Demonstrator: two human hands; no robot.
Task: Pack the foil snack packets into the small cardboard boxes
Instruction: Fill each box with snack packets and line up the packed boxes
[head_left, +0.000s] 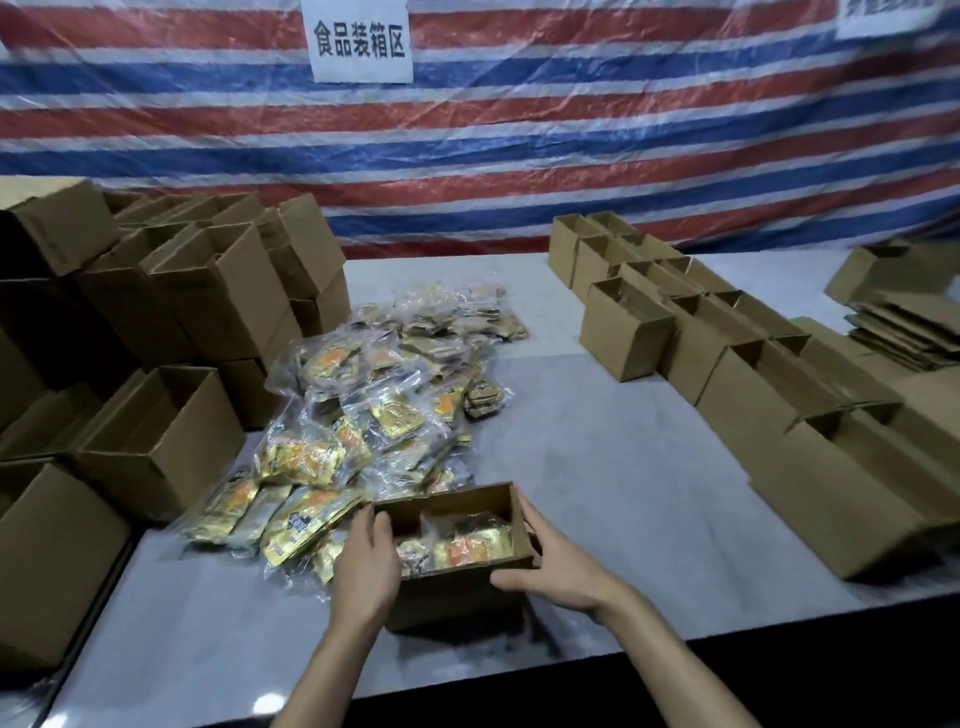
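A small open cardboard box (457, 592) stands on the table near the front edge, with several gold and orange foil packets (467, 548) inside it. My left hand (366, 566) grips the box's left wall, fingers curled over the rim. My right hand (553, 564) holds the right wall and front corner, thumb along the front. A heap of foil snack packets in clear bags (384, 410) lies just behind and to the left of the box.
Stacks of open cardboard boxes (171, 312) fill the left side of the table. Rows of small open boxes (727, 358) run along the right, with flat folded cartons (898, 327) behind them. A striped tarpaulin (519, 145) hangs at the back. The white tabletop (623, 457) lies between.
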